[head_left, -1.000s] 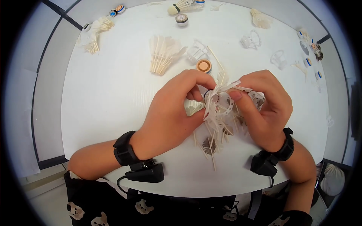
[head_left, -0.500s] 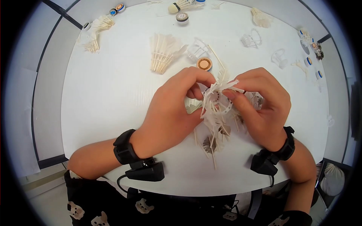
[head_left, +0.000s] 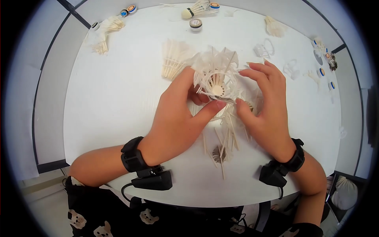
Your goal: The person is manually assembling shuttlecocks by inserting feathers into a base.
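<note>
My left hand is closed on a battered feather shuttlecock, its thumb on the near rim. The open skirt faces me, so its inside and a ring of small holes around the base show, while the underside is hidden. Fingers spread and curved, my right hand is just to the right of the shuttlecock and grips nothing. Its thumb tip comes close to the rim; whether it touches, I cannot tell. Beneath both hands lies a heap of broken feather quills, beside a dark round piece.
A feather skirt lies beyond my left hand. White plastic frames are at the right. Farther back are a round cap, a shuttlecock and loose feathers. Several blue-edged caps line the right edge.
My right hand has let go of the torn feathers and spread its fingers. The shuttlecock has tipped in my left hand, so its skirt now fans out away from me.
</note>
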A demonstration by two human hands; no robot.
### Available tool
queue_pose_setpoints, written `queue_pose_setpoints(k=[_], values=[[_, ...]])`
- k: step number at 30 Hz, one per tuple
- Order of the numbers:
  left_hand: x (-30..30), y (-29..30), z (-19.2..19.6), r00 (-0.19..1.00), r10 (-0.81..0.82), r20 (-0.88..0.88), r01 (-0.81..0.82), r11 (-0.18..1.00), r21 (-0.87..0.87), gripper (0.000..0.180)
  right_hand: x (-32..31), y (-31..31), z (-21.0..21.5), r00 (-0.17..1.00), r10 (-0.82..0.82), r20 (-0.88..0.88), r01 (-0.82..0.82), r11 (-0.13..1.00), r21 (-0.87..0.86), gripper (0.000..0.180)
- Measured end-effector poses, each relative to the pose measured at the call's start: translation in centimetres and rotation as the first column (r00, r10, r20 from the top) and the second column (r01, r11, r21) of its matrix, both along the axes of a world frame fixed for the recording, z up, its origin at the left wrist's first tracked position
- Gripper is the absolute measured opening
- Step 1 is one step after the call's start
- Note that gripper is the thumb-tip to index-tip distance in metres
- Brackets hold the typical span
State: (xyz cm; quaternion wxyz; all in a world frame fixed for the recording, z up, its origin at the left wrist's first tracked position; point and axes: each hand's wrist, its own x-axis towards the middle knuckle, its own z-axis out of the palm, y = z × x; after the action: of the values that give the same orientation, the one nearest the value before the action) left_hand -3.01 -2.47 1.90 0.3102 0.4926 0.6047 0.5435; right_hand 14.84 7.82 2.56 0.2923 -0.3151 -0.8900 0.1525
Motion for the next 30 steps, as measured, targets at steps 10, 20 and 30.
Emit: queue_pose_setpoints(k=[10,20,30], values=[[-0.1,0.0,-0.6,1.0,0.0,-0.028,0.0,1.0,0.004,0.036,0.1,0.0,-0.2,0.999,0.034,0.015,-0.033,0.999,-0.017,0.025],[0.0,0.0,-0.3,0.999,0.029,-0.027,-0.029,1.0,-0.002,0.037,0.1,0.4,-1.0,0.995,0.058,-0.084,-0.061,0.998,-0.034,0.017],[0.0,-0.1,-0.1,0.998,0.015,-0.069,-0.015,1.0,-0.001,0.036,0.0,0.6,-1.1,0.942,-0.031,-0.334,-0.028,0.985,-0.172,0.013]])
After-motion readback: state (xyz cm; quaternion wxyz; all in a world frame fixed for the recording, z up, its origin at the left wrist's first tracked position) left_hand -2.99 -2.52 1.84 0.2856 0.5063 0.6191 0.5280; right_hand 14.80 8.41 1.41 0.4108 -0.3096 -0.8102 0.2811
